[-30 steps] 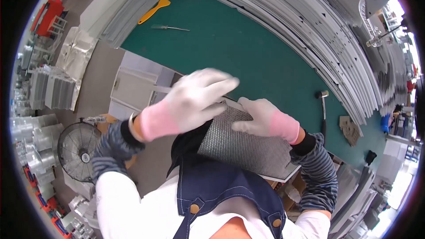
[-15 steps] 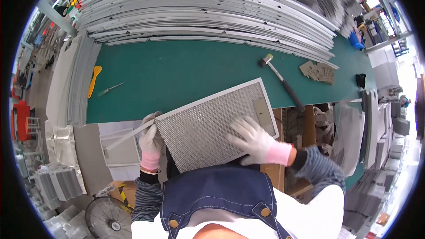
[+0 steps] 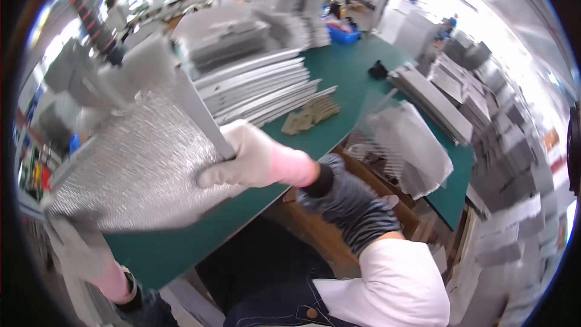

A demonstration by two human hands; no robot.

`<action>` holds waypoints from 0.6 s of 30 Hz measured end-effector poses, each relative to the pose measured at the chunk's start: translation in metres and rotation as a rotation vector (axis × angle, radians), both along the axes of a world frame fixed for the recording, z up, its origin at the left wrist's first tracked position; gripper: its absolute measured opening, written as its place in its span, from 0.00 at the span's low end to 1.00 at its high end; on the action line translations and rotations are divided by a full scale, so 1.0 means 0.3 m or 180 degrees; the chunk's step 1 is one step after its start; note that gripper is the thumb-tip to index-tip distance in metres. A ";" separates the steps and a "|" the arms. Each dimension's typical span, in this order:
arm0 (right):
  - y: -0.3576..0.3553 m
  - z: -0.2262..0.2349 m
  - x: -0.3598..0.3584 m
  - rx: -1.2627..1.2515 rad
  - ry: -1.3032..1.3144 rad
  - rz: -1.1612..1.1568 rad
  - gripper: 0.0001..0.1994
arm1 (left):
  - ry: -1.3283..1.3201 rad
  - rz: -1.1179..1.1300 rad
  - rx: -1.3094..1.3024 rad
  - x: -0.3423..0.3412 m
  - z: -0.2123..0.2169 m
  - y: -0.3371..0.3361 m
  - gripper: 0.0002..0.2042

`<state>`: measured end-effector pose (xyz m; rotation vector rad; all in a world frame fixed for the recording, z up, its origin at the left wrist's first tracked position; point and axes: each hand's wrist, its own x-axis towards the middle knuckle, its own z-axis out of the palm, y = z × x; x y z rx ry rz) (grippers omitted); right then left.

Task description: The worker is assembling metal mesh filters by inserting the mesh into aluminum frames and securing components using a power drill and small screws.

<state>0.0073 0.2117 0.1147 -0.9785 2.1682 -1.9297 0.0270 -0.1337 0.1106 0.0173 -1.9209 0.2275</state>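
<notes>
A silvery metal mesh filter panel (image 3: 145,163) with a pale metal frame is held up over the table, tilted, its surface smeared by motion. My right hand (image 3: 245,157), in a white glove with a pink cuff, is closed on its right edge, the thumb over the mesh beside the frame strip (image 3: 203,112). At the panel's lower left corner is my left hand (image 3: 82,254), gloved alike. It grips that corner, though blur hides the exact place of its fingers.
Long metal profiles (image 3: 260,85) lie stacked on the green table (image 3: 363,79) behind the panel. Nearer are tan moulded pieces (image 3: 311,115). A blue bin (image 3: 344,34) stands farther back, a clear bag (image 3: 405,148) hangs by the right edge, and stacked grey panels (image 3: 505,175) are beyond.
The view has swung to the right. The panel has been lifted from near my lap and tilted up; my right hand has gone from lying flat on the mesh to gripping its edge.
</notes>
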 end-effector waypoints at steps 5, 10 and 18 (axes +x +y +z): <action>-0.007 -0.519 -0.073 -0.0356 -0.0421 -0.0028 0.16 | -0.0418 -0.2568 0.2821 0.048 -0.158 0.200 0.15; -0.144 -0.202 0.008 -0.0112 -0.0333 0.0359 0.19 | 0.0196 -0.1161 -0.0378 -0.099 -0.159 -0.095 0.15; -0.186 -0.212 -0.086 -0.0578 -0.0332 0.0097 0.11 | -0.2625 -0.2274 0.3210 0.076 -0.126 0.054 0.24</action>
